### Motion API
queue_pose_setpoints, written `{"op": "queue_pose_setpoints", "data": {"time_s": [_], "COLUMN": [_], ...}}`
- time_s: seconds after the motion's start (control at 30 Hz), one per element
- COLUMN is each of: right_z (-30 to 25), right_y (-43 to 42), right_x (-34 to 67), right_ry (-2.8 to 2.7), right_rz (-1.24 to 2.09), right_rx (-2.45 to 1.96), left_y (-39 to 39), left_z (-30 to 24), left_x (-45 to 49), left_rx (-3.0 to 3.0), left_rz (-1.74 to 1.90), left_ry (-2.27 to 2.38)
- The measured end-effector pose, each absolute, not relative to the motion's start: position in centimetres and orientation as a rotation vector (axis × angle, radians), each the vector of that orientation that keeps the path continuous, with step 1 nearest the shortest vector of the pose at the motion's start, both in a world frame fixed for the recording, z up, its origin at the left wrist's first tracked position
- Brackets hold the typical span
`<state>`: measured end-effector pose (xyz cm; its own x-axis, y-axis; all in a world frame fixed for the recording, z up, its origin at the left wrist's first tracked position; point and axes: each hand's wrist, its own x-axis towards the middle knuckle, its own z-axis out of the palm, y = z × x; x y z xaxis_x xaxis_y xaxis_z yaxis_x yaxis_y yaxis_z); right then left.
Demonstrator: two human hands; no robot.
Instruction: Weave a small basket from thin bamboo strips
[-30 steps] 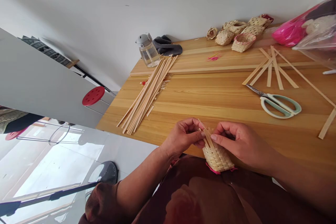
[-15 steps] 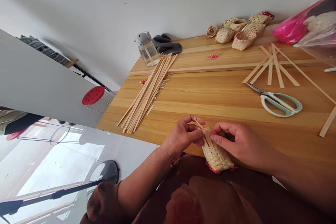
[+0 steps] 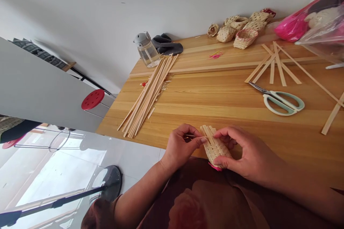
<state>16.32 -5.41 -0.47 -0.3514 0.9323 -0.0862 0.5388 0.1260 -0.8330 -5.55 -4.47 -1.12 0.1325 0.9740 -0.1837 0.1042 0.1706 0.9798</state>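
A small woven basket (image 3: 215, 149) of pale strips lies tilted at the table's near edge, pink trim at its lower end and loose strip ends sticking up at the top. My right hand (image 3: 236, 150) grips it, the thumb on the front and the fingers around the far upper side. Between the thumb and fingers of my left hand (image 3: 184, 143) a thin strip (image 3: 191, 136) is pinched, its end running to the basket's loose strips. Beyond my right hand, scissors (image 3: 279, 101) with pale green handles rest on the table.
A bundle of long wooden strips (image 3: 150, 96) lies left on the table (image 3: 204, 94), beside a water bottle (image 3: 147, 50). Several fanned strips (image 3: 272, 64) are at the right. Woven pieces (image 3: 245, 38) and a plastic bag (image 3: 321, 25) stand along the wall. A red stool (image 3: 93, 99) is at the left.
My right thumb has slid down the basket to its lower part. My left hand has drawn slightly left and down, the thin strip now lying more level. The view has shifted a little.
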Motion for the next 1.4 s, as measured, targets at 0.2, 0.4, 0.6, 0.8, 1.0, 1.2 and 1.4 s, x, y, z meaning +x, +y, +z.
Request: {"op": "queue_pose_setpoints", "data": {"time_s": [0.2,0.4,0.6,0.8,1.0,1.2,1.4], "right_z": [-0.5,-0.5,-0.1,0.4,-0.8,-1.0,-0.9], "right_y": [-5.9,-6.3,-6.5,-6.5,-6.9,-7.1,-7.1], "right_x": [16.2,16.1,16.0,16.2,16.6,16.6,16.6], "right_ry": [-2.008,-2.034,-2.0,-2.054,-1.937,-1.744,-1.859], "right_rz": [1.052,1.035,1.067,1.006,1.1,1.381,1.263], "right_rx": [-1.328,-1.286,-1.318,-1.263,-1.249,-1.356,-1.365], "left_y": [-5.2,-5.5,-5.5,-5.9,-6.3,-6.3,-6.3], "left_z": [0.2,0.3,0.1,0.0,-0.8,-1.2,-1.1], "left_x": [-5.6,-5.8,-5.8,-5.7,-6.0,-6.5,-6.1], "left_rx": [1.328,1.316,1.336,1.335,1.233,1.055,1.048], "left_rz": [0.797,0.673,0.68,0.697,0.752,0.783,0.786], "left_ry": [1.319,1.257,1.253,1.253,1.183,1.093,1.207]}}
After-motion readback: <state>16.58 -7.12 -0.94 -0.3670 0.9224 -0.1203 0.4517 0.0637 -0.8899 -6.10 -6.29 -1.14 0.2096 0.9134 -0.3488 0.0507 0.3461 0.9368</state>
